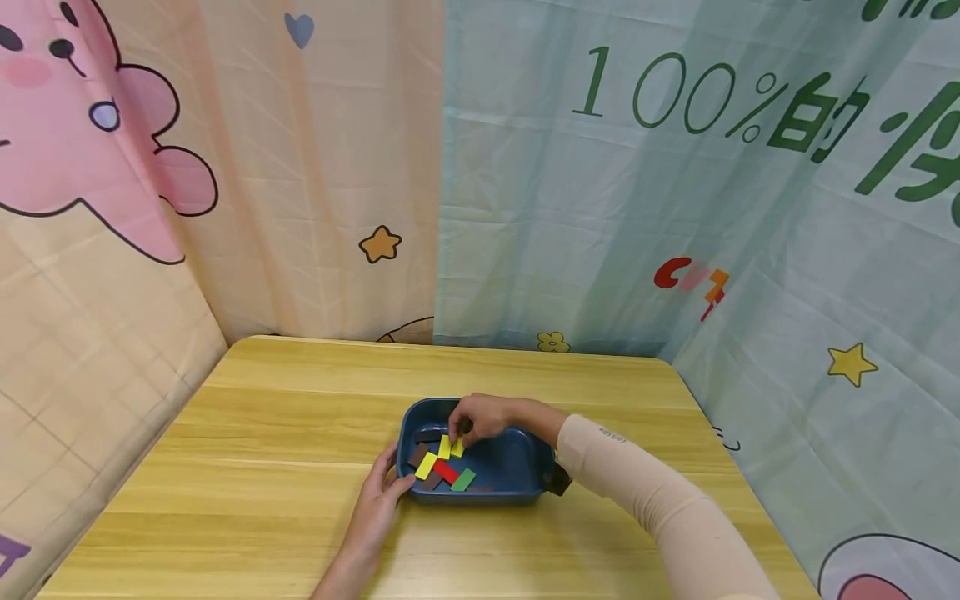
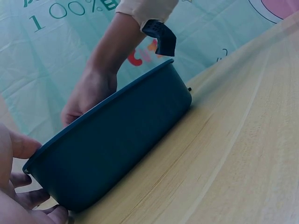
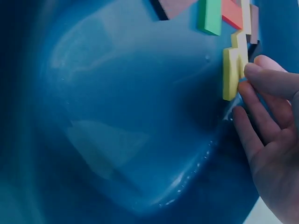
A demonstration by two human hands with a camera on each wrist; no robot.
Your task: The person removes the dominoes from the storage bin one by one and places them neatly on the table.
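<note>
A dark blue tub (image 1: 495, 498) stands on the table. My left hand (image 1: 377, 500) holds its left end, thumb at the rim and fingers against the outer wall, as the left wrist view shows. Inside the tub, my right hand (image 1: 483, 417) pinches at a yellow block (image 3: 240, 46), fingertips close together at its end; part of the grip is hidden. Another yellow block (image 3: 229, 74) lies right beside it. Around them are a third yellow block (image 1: 426, 466), a red block (image 1: 446, 472), a green block (image 1: 463, 479) and several brown blocks (image 1: 418, 454).
The wooden table (image 1: 262, 467) extends around the tub on every side. Printed curtains (image 1: 540, 208) hang behind it and along both sides. A black device (image 2: 161, 37) hangs at the right wrist, near the tub's right end.
</note>
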